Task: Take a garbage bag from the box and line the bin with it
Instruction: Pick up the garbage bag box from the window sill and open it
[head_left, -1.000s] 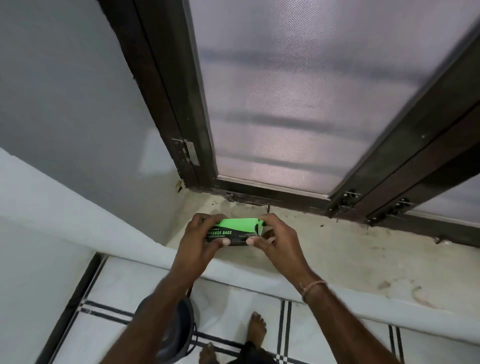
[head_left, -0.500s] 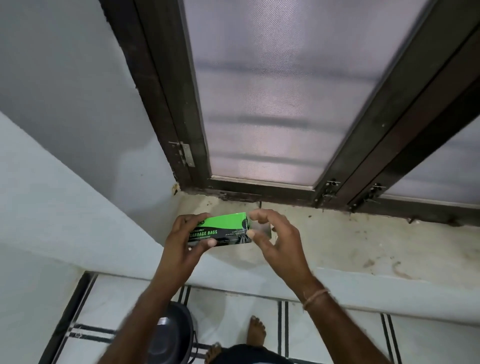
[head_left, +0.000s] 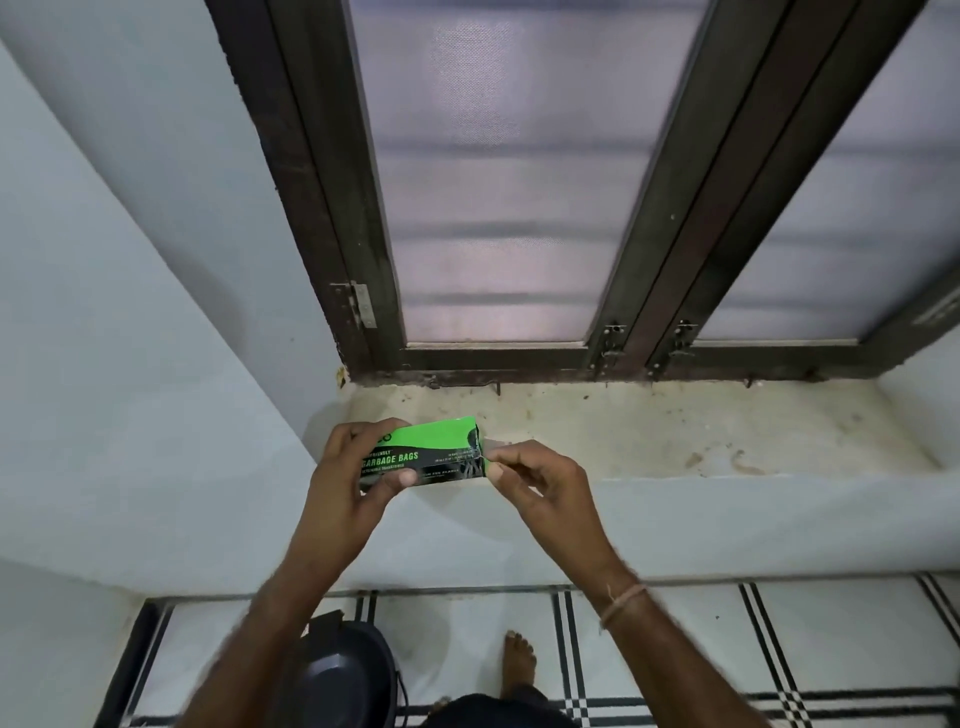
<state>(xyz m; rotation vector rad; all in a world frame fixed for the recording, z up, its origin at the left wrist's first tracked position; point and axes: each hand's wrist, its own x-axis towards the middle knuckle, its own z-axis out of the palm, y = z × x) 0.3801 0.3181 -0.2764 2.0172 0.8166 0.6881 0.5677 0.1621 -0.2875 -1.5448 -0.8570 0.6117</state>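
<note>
Green box (head_left: 431, 452) fills the curled grip of left hand (head_left: 348, 483); right hand (head_left: 540, 478) pinches its flap (head_left: 492, 446).

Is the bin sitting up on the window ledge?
No, the black bin stands on the tiled floor below the ledge.

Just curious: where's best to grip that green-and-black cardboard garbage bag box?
Probably its left half, from the left, as the left hand does: the long green-and-black cardboard box lies sideways, leaving its right end free for the right hand.
</note>
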